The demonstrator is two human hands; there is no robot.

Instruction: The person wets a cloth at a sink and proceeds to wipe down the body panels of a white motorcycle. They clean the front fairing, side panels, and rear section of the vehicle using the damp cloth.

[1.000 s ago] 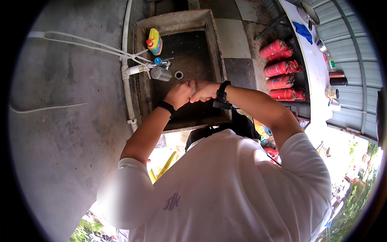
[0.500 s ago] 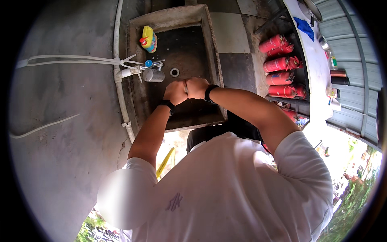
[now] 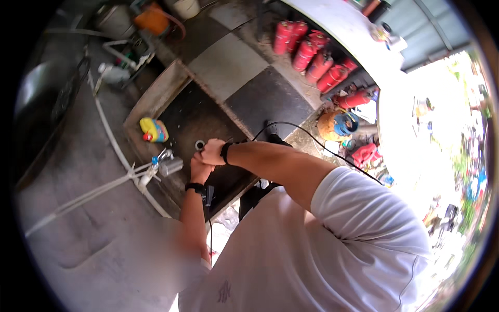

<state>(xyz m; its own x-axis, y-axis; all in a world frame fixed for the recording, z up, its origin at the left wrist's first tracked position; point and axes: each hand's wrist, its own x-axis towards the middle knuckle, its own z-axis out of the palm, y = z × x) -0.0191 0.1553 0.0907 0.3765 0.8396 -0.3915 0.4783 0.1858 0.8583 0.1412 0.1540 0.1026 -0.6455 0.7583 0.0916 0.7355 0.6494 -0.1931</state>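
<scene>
My left hand and my right hand are closed together over the dark concrete sink, the right one above the left. Whatever they grip is hidden between the fingers. Just left of them, a tap with a blue top and a cylindrical grey cup or fitting below it stand out from a white pipe. A yellow bottle with a red cap sits in the far left part of the basin. The round drain shows just beyond my fingers.
Several red fire extinguishers stand under a white table at right. Near them are an orange and blue container and red items. Buckets and pipework are at the back, on a checkered floor.
The view has swung round, showing more floor and back pipework. My hands, still together, have shifted: my right hand now lies above my left rather than beside it.
</scene>
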